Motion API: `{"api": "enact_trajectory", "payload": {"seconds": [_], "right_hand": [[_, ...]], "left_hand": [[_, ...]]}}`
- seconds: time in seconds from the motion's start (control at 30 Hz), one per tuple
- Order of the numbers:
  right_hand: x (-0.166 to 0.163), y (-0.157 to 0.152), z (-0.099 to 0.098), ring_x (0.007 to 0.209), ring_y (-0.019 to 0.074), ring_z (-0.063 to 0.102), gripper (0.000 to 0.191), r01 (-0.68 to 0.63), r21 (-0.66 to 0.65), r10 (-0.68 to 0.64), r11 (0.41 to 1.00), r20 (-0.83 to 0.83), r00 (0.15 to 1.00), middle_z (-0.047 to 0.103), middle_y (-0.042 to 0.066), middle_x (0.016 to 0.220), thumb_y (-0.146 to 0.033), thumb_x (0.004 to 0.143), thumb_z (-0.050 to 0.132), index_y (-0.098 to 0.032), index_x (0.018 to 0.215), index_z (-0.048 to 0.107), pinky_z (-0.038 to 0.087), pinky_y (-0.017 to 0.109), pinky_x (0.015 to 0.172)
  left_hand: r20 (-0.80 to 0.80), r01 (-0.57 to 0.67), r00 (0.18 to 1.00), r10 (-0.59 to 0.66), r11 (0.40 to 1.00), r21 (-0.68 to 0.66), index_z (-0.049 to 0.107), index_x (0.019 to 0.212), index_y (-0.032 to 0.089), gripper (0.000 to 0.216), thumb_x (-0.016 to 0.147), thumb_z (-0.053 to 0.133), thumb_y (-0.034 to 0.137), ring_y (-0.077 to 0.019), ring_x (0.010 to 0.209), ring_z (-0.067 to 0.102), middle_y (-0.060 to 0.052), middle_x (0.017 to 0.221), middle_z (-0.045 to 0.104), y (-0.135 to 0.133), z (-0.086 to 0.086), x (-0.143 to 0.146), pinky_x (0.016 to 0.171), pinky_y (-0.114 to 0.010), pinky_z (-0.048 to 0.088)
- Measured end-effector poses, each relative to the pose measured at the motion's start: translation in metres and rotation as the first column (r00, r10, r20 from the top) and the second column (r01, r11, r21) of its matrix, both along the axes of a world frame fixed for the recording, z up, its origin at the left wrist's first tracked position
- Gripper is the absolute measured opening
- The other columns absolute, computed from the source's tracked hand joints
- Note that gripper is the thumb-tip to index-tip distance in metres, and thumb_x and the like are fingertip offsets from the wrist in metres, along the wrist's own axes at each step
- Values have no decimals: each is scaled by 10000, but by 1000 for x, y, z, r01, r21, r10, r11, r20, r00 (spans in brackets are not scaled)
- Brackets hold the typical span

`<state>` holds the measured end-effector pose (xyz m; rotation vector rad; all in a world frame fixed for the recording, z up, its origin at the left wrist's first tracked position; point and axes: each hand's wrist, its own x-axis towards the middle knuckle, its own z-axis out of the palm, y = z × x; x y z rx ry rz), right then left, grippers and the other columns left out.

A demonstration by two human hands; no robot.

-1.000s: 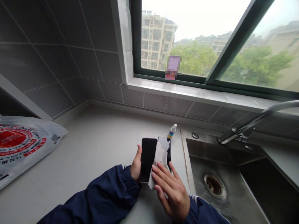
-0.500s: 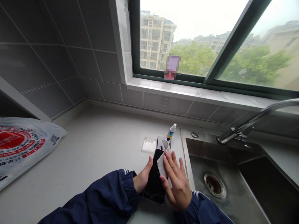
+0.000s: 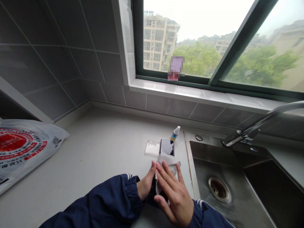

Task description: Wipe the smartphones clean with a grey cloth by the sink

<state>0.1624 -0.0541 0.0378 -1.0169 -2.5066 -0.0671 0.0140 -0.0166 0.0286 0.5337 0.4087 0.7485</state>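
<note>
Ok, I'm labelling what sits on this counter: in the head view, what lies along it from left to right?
Printed plastic bag → clear phone case → black phone lying flat → small white-capped bottle → faucet.

bag (image 3: 21, 148) left on surface (image 3: 99, 152) | case (image 3: 152, 148) left of lying phone (image 3: 167, 147) | bottle (image 3: 175, 133) behind it | cloth (image 3: 169, 160) before it | sink (image 3: 237, 196) right

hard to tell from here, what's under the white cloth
A dark phone, held by the left hand; only its lower edge shows. The right hand presses the white cloth over the rest, hiding the screen.
</note>
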Motion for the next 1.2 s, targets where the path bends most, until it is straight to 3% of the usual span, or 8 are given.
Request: {"api": "enact_trajectory", "payload": {"seconds": [0.17, 0.37, 0.53, 0.73, 0.83, 0.93, 1.07, 1.2], "right_hand": [[-7, -5, 8, 1412, 319, 277, 541, -90, -10, 90, 996, 33, 995, 378, 123, 1484, -353, 943, 498, -101, 1415, 413, -2, 613, 1156], [-8, -5, -7, 1375, 272, 361, 357, -145, 50, 148, 988, -66, 987, 539, 85, 1372, -176, 915, 537, -145, 1270, 562, 129, 596, 1164], [-3, -4, -15, 1364, 254, 392, 303, -155, 52, 160, 987, -119, 980, 564, 60, 1352, -95, 918, 506, -163, 1201, 592, 211, 572, 1166], [-4, -9, -6, 1202, 225, 567, 308, -167, 2, 159, 986, -309, 938, 687, 94, 1139, -50, 889, 492, -144, 1171, 574, 326, 513, 1128], [-7, -12, -2, 967, 184, 651, 312, -159, -54, 123, 986, -412, 903, 695, 74, 936, -32, 874, 468, -152, 1143, 571, 401, 464, 1067], [-7, -13, -3, 819, 167, 641, 296, -165, -92, 109, 982, -439, 892, 654, 57, 831, -37, 862, 473, -156, 1112, 576, 432, 445, 1017], [-6, -11, -9, 769, 166, 611, 306, -179, -124, 114, 976, -409, 905, 625, 53, 810, -39, 854, 484, -155, 1125, 570, 433, 439, 996], [-7, -10, -14, 731, 158, 570, 301, -186, -129, 113, 974, -436, 893, 610, 49, 798, -39, 849, 506, -151, 1122, 567, 453, 428, 949]], "left_hand": [[-101, -90, 992, 70, 974, -206, 684, 1103, 73, 760, 868, 308, 690, -269, 1221, 552, -139, 1101, 709, 4, -1, -6, 1152, -350, 246], [28, -85, 995, 97, 955, -284, 622, 1151, 21, 924, 782, 293, 802, -260, 833, 693, -192, 889, 725, 16, -1, -8, 929, -407, 463], [-11, -118, 993, 120, 952, -283, 584, 1208, 25, 957, 783, 247, 813, -216, 667, 660, -149, 765, 706, 29, 2, -13, 721, -348, 498], [-125, -252, 964, 233, 953, -168, 524, 1294, 46, 864, 845, 265, 738, -207, 671, 656, -144, 817, 709, 45, 6, -25, 678, -315, 503], [-183, -241, 957, 224, 967, -78, 438, 1375, 122, 850, 834, 248, 749, -327, 769, 687, -137, 787, 694, 54, 11, -36, 610, -409, 530], [-266, -237, 940, 212, 969, -65, 421, 1381, 172, 768, 855, 259, 708, -425, 947, 658, -159, 923, 690, 61, 14, -43, 518, -441, 542], [-335, -272, 911, 241, 961, -47, 504, 1283, 71, 642, 900, 321, 551, -381, 948, 669, -224, 1189, 623, 65, 13, -45, 540, -404, 570], [-392, -253, 893, 223, 967, -27, 528, 1270, 84, 582, 884, 393, 498, -324, 911, 692, -215, 1310, 564, 66, 5, -43, 530, -362, 581]]}}
